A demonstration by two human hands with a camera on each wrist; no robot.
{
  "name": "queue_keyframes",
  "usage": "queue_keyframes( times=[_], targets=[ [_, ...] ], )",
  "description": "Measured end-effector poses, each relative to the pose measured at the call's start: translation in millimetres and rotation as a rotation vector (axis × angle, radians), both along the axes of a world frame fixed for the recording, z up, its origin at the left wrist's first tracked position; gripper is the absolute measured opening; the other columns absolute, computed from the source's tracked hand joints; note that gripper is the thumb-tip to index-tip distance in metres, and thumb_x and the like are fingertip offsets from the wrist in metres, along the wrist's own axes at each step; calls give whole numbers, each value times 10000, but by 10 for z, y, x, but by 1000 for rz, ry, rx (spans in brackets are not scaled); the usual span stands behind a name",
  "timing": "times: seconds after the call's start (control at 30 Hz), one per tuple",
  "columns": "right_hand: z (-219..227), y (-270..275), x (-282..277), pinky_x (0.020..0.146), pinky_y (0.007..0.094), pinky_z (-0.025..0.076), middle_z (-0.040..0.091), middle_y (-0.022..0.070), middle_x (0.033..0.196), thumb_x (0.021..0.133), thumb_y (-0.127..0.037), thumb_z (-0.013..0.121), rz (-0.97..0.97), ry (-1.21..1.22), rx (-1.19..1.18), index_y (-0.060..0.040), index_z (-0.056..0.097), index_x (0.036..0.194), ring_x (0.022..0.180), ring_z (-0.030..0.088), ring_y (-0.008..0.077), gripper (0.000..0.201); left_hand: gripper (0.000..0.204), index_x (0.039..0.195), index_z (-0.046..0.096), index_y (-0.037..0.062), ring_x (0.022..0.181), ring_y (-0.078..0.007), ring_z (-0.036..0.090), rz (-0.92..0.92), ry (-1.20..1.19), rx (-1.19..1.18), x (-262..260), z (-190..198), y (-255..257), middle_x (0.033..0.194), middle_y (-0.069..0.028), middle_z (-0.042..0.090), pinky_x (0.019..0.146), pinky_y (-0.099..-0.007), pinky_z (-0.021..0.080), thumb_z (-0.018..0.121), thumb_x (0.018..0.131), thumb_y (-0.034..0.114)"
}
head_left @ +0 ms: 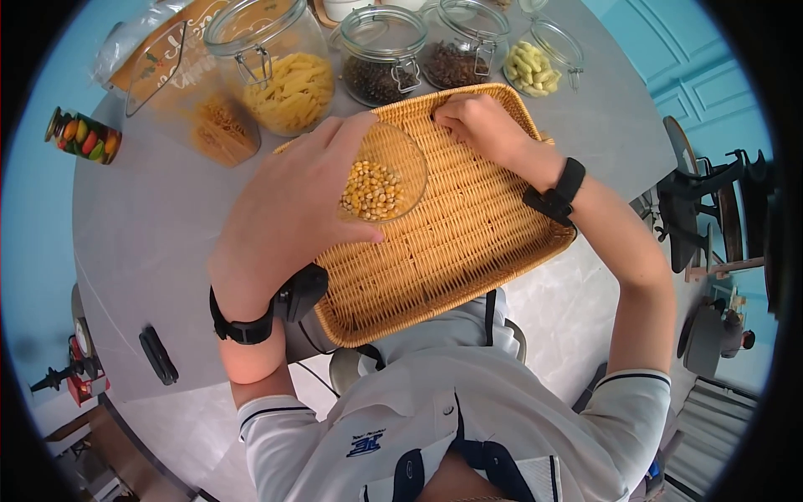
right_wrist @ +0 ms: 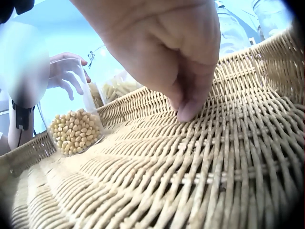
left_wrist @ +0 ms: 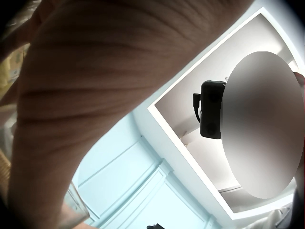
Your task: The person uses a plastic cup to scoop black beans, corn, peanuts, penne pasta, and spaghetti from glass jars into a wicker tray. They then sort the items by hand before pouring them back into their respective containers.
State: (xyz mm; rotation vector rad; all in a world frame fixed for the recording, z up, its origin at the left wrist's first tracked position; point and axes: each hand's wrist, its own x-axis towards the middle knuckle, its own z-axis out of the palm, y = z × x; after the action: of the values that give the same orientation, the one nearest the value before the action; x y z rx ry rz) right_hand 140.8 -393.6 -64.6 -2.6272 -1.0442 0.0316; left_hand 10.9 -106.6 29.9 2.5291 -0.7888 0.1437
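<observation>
In the head view my left hand (head_left: pixel 288 197) grips a clear container (head_left: pixel 403 167) of yellow corn kernels (head_left: pixel 372 191), tilted over the wicker tray (head_left: pixel 443 243). The right wrist view shows this container (right_wrist: pixel 71 102) upright at the tray's left. My right hand (head_left: pixel 481 125) is inside the tray near its far edge, fingers curled. In the right wrist view its thumb and fingertips (right_wrist: pixel 186 112) meet at the woven bottom. A small dark spot shows by them in the head view; whether it is held, I cannot tell. My left wrist (left_wrist: pixel 90 81) fills much of its view.
Beyond the tray stand glass jars of pasta (head_left: pixel 288 92), dark dried pieces (head_left: pixel 381 79), more dark pieces (head_left: pixel 456 63) and pale yellow pieces (head_left: pixel 532 69). A clear container of pasta (head_left: pixel 222 134) and a colourful jar (head_left: pixel 88 138) stand left; a black case (head_left: pixel 157 356) lies nearer.
</observation>
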Motion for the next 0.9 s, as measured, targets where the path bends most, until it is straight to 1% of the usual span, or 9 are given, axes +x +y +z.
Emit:
queue_keyframes(
  times=[0.1, 0.2, 0.33, 0.43, 0.53, 0.6, 0.73, 0.8, 0.9],
  targets=[
    [-62, 17, -20, 794, 401, 568, 711, 155, 966, 824, 41, 699, 1, -67, 74, 14, 723, 1051, 870, 694, 339, 230, 993, 1460, 424, 79, 1276, -393, 536, 31, 139, 35, 4, 48, 3, 1371, -150, 575, 1022, -439, 475, 894, 636, 373],
    [-81, 8, -44, 792, 395, 575, 706, 156, 984, 824, 55, 689, 2, -88, 79, 5, 733, 1107, 865, 699, 335, 291, 906, 1393, 458, 56, 1145, -389, 608, 7, 10, 17, -1, -1, -8, 1262, -139, 613, 918, -447, 515, 898, 636, 289],
    [27, 55, -64, 799, 397, 578, 697, 161, 1000, 815, 72, 683, -11, -17, -34, 11, 736, 1128, 875, 703, 332, 324, 909, 1399, 461, 68, 1167, -378, 598, 18, 31, 6, -3, -13, -10, 1268, -131, 613, 930, -447, 511, 900, 633, 284],
    [19, 74, -98, 820, 402, 578, 698, 164, 1029, 806, 90, 677, -30, -38, -2, 21, 726, 1144, 914, 700, 338, 349, 910, 1405, 461, 74, 1181, -369, 591, 19, 58, -16, 12, -15, 3, 1273, -125, 611, 937, -443, 509, 900, 636, 281],
    [7, 107, -130, 856, 424, 577, 692, 186, 1049, 830, 38, 633, -42, -114, -1, 11, 724, 1064, 980, 698, 364, 252, 914, 1416, 457, 84, 1191, -365, 587, 29, 92, -21, 12, -9, 25, 1285, -118, 609, 945, -436, 509, 901, 641, 277],
    [-32, 160, -154, 869, 427, 573, 692, 194, 1048, 844, 43, 608, -39, -150, -4, 23, 718, 1068, 991, 697, 368, 250, 914, 1423, 456, 92, 1198, -365, 584, 32, 119, -17, 9, 6, 31, 1296, -118, 605, 954, -433, 508, 901, 646, 274],
    [-54, 121, -56, 867, 431, 570, 675, 186, 1137, 900, -17, 605, 56, -140, -109, 25, 665, 1193, 996, 686, 372, 302, 1059, 1490, 426, 74, 1248, -320, 595, 30, 174, 41, 30, 40, 33, 1434, -138, 563, 1047, -404, 479, 950, 594, 286],
    [-68, 110, -81, 852, 437, 565, 674, 189, 1122, 901, -16, 608, 47, -153, -66, 19, 677, 1144, 980, 686, 370, 255, 1064, 1490, 422, 72, 1236, -324, 598, 22, 148, 38, 30, 18, 31, 1440, -140, 556, 1050, -403, 478, 954, 592, 280],
    [-108, 89, -48, 825, 445, 555, 675, 192, 1074, 902, -17, 614, 31, -100, 19, 5, 691, 1085, 953, 683, 370, 199, 934, 1436, 446, 82, 1213, -375, 574, 23, 122, -3, 3, 28, 20, 1309, -135, 599, 975, -434, 501, 906, 641, 249]
  ],
)
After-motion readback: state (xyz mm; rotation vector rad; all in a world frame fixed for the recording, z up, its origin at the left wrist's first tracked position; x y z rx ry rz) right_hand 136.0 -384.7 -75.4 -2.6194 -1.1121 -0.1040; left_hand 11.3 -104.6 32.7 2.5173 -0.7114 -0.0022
